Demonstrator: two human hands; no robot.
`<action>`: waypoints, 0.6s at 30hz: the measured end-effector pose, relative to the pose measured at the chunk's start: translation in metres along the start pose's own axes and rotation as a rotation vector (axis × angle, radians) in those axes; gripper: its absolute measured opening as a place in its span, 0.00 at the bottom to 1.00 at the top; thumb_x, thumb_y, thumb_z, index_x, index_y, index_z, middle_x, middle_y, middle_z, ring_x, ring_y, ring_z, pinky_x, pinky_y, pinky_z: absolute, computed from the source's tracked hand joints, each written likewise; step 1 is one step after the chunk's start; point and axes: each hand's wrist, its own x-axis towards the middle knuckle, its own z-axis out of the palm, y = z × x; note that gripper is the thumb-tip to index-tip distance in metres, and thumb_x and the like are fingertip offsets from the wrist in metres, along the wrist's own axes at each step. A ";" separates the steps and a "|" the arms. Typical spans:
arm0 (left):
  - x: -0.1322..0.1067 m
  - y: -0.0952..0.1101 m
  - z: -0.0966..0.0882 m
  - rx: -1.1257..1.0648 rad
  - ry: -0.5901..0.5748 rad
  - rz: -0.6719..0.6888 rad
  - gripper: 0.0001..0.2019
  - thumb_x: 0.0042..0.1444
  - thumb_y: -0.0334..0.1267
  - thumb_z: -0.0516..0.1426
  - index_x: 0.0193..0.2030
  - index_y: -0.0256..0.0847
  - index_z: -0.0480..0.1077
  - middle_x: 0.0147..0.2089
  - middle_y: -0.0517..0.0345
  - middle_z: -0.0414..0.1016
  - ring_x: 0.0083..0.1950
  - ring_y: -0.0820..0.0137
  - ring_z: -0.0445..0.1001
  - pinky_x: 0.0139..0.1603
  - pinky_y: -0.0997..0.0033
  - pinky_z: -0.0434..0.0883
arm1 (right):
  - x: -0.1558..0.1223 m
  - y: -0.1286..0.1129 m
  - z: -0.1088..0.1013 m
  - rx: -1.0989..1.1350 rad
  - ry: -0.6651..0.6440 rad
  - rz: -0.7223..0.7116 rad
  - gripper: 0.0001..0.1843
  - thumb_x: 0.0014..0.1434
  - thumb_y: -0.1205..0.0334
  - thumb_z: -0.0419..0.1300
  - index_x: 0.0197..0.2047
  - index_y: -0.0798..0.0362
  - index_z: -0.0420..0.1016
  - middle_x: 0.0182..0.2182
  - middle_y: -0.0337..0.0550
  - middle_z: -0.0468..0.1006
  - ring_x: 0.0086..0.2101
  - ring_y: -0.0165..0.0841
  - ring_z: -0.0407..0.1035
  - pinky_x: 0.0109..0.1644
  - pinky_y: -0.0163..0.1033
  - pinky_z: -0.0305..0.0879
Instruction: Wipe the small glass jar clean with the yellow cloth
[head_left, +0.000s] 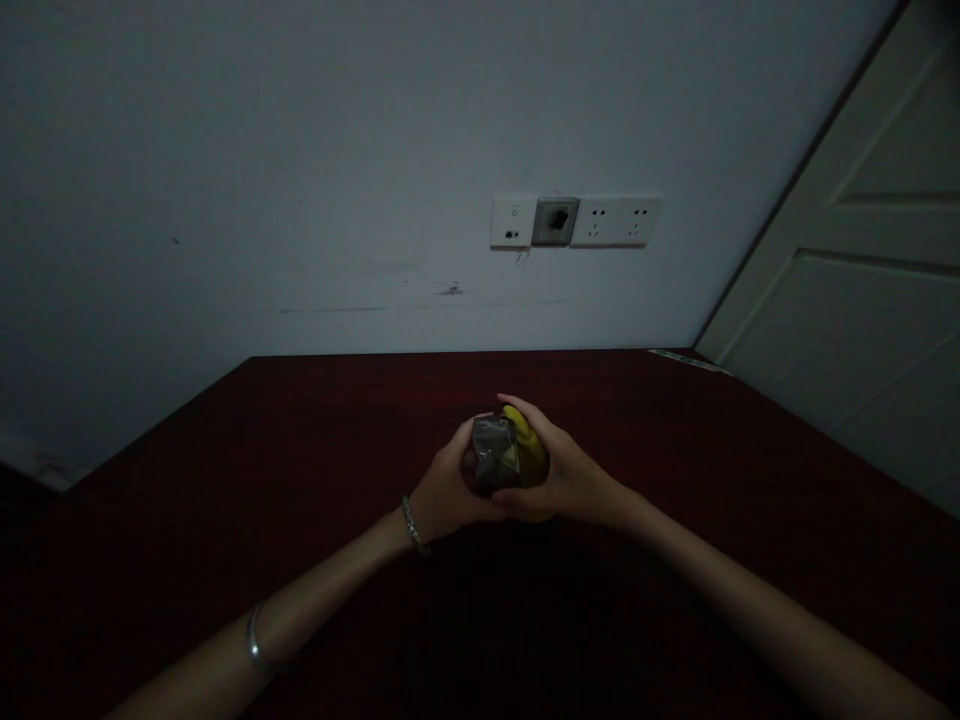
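Above table [675, 450]: left hand [442, 495], right hand [574, 480] wrapped around yellow-grey packet [504, 455]; print unreadable.

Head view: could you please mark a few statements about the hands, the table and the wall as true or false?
1. The left hand and right hand both clasp the yellow and dark grey rounded object. True.
2. The left wrist is bare. False: a silver chain bracelet circles it.
3. A white plastic socket panel sits on the pale wall behind the dark red wooden table. True.
4. The door stands on the left. False: the white panelled door is on the right.
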 end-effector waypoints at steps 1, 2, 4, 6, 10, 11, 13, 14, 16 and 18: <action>0.000 0.001 0.000 0.013 0.015 0.015 0.44 0.32 0.35 0.70 0.59 0.39 0.56 0.57 0.42 0.67 0.58 0.53 0.68 0.59 0.52 0.66 | 0.000 0.000 0.000 0.004 0.002 0.005 0.55 0.39 0.54 0.72 0.65 0.51 0.47 0.58 0.55 0.62 0.56 0.46 0.61 0.60 0.54 0.58; 0.000 0.003 0.001 0.026 0.036 0.027 0.43 0.32 0.35 0.70 0.57 0.39 0.58 0.56 0.43 0.69 0.56 0.54 0.70 0.58 0.53 0.67 | 0.000 0.000 0.000 0.015 0.005 0.009 0.56 0.39 0.54 0.72 0.65 0.51 0.48 0.58 0.55 0.62 0.56 0.46 0.60 0.60 0.54 0.57; 0.000 0.006 0.002 0.045 0.077 0.029 0.40 0.33 0.35 0.70 0.55 0.40 0.59 0.53 0.45 0.71 0.53 0.56 0.72 0.55 0.55 0.69 | 0.001 0.002 -0.002 0.050 0.008 0.009 0.55 0.38 0.53 0.73 0.65 0.50 0.49 0.59 0.55 0.61 0.57 0.47 0.60 0.60 0.54 0.57; 0.000 0.009 0.003 0.053 0.101 0.017 0.39 0.33 0.36 0.70 0.54 0.40 0.60 0.52 0.47 0.72 0.52 0.57 0.73 0.53 0.57 0.71 | 0.002 0.006 -0.003 0.082 0.009 -0.017 0.54 0.39 0.53 0.73 0.65 0.48 0.51 0.59 0.53 0.62 0.57 0.47 0.60 0.60 0.54 0.57; 0.000 0.013 0.004 0.091 0.103 0.020 0.39 0.33 0.37 0.70 0.54 0.41 0.60 0.53 0.46 0.71 0.54 0.57 0.72 0.53 0.57 0.71 | 0.003 0.015 -0.006 0.109 0.047 -0.090 0.47 0.42 0.53 0.71 0.63 0.46 0.56 0.57 0.50 0.66 0.55 0.45 0.63 0.58 0.52 0.61; 0.000 0.013 0.004 0.097 0.100 0.031 0.39 0.34 0.37 0.70 0.55 0.41 0.60 0.54 0.46 0.71 0.54 0.57 0.71 0.54 0.57 0.71 | 0.003 0.016 -0.006 0.117 0.065 -0.100 0.45 0.43 0.53 0.71 0.62 0.45 0.57 0.56 0.49 0.67 0.55 0.44 0.63 0.58 0.51 0.62; 0.000 0.014 0.005 0.095 0.094 0.050 0.38 0.36 0.37 0.69 0.56 0.41 0.59 0.56 0.45 0.69 0.55 0.58 0.71 0.54 0.58 0.70 | 0.004 0.019 -0.006 0.145 0.098 -0.103 0.43 0.43 0.55 0.71 0.61 0.46 0.60 0.55 0.49 0.68 0.55 0.43 0.64 0.58 0.51 0.62; 0.000 0.014 0.005 0.085 0.094 0.055 0.38 0.37 0.37 0.69 0.56 0.41 0.59 0.56 0.45 0.69 0.56 0.58 0.70 0.54 0.58 0.70 | 0.004 0.020 -0.006 0.171 0.112 -0.094 0.43 0.43 0.55 0.71 0.61 0.46 0.61 0.55 0.49 0.69 0.55 0.43 0.64 0.58 0.51 0.62; -0.001 0.013 0.006 0.059 0.106 0.052 0.38 0.37 0.36 0.69 0.56 0.41 0.58 0.56 0.45 0.69 0.56 0.58 0.71 0.53 0.59 0.71 | 0.006 0.024 -0.008 0.265 0.117 -0.057 0.43 0.42 0.56 0.71 0.60 0.47 0.62 0.54 0.49 0.71 0.53 0.43 0.66 0.57 0.51 0.64; -0.001 0.012 0.007 0.036 0.119 0.031 0.38 0.37 0.36 0.68 0.55 0.40 0.57 0.55 0.45 0.70 0.54 0.59 0.72 0.52 0.60 0.72 | 0.008 0.028 -0.012 0.376 0.101 0.010 0.42 0.42 0.57 0.71 0.59 0.48 0.63 0.53 0.50 0.72 0.51 0.43 0.69 0.55 0.51 0.66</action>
